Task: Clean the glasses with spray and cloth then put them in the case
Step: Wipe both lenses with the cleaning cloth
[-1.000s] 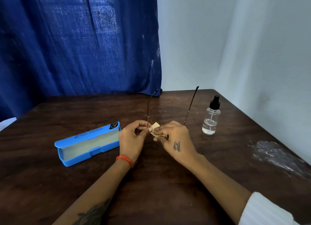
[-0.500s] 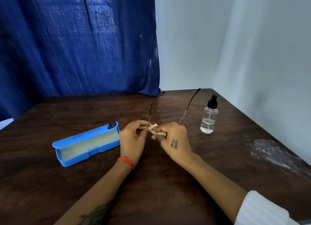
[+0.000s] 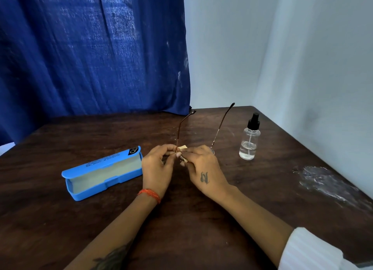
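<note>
Glasses [image 3: 219,128]: held above the tabletop [image 3: 201,219] between both hands; two temple arms point away toward the curtain [image 3: 90,51]; lenses almost wholly hidden behind the hands, only a sliver of rim shows at right.
Left hand [image 3: 157,168]: fingers curled, pinching the frame at the left hinge.
Right hand [image 3: 203,168]: fingers curled, clamped on the cloth [image 3: 183,148]; fingertips hidden.
Cloth: pale, small; only edges visible.
Case [image 3: 103,171]: blue, open, left of the hands; lid print unreadable.
Spray bottle [image 3: 249,140]: upright, right of the hands, partly filled.
Smear [image 3: 327,183]: whitish patch at right edge; nature unclear.
</note>
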Demonstrator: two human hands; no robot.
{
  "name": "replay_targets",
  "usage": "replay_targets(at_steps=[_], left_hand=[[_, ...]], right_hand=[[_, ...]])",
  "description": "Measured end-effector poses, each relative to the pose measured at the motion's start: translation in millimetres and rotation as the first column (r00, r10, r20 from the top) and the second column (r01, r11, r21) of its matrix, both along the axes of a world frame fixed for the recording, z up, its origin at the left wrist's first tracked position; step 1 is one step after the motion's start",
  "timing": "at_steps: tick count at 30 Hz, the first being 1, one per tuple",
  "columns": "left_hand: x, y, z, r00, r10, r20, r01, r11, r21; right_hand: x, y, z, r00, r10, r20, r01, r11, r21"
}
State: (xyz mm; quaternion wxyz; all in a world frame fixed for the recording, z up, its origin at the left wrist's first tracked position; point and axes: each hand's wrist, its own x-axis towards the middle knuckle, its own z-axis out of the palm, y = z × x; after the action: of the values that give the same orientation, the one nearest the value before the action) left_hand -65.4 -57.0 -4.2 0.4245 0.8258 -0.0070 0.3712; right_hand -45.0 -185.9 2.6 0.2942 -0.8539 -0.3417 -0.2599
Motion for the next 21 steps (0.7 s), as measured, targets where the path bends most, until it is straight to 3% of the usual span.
replay_targets(at_steps=[5, 14, 21], left_hand=[[-1.0, -2.0, 2.0, 1.0, -0.001, -0.003, 0.001, 1.0, -0.012], [-2.4, 2.1, 5.4, 0.997, 0.02, 0.069, -0.03, 0.989, 0.146], [-2.6, 0.7, 3.9, 0.996, 0.018, 0.082, -0.025, 0.996, 0.087]], right_hand=[[1.5, -3.1, 2.5, 1.0, -0.012, -0.014, 0.013, 0.995, 0.099], [-1.9, -0.6, 4.5, 0.945, -0.158, 0.287, 0.217, 0.958, -0.186], [0.3, -2.8, 2.2, 0.997, 0.037, 0.065, -0.04, 0.998, 0.046]])
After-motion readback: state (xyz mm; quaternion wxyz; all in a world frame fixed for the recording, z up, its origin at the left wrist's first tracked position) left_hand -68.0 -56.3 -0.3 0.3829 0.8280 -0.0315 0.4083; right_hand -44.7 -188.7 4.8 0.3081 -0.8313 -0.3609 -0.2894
